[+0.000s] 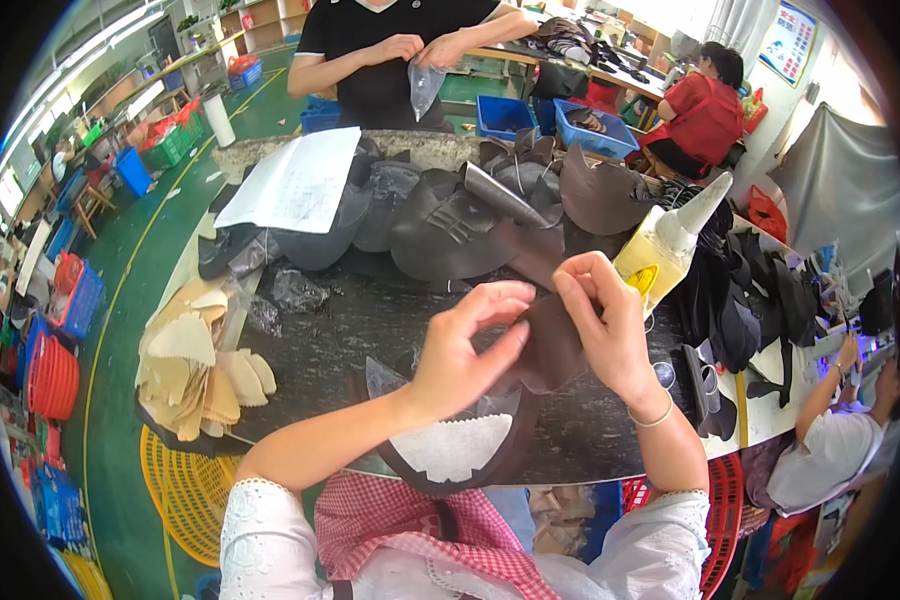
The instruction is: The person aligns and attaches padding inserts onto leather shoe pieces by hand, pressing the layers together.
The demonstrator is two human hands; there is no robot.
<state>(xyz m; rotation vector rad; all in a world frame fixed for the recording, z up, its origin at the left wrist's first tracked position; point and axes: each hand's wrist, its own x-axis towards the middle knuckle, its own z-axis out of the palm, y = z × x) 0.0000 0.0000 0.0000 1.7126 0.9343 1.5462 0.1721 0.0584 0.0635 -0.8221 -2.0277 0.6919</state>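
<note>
My right hand (610,325) pinches the upper edge of a small dark brown leather piece (555,352), held above the table. Beside it, my left hand (465,345) is open, its curved fingers and thumb apart near the piece's left edge. Below my hands, at the table's near edge, lies a curved dark leather piece (402,465) with a white zigzag-edged backing (455,448) on it. A yellowish glue bottle (660,250) with a pale cone nozzle stands just beyond my right hand.
Dark leather pieces (440,225) are heaped along the table's far side, under a white paper sheet (305,180). Beige zigzag-edged pieces (185,360) are piled left; black pieces (725,300) lie right. Across the table, a person (395,60) handles a clear bag.
</note>
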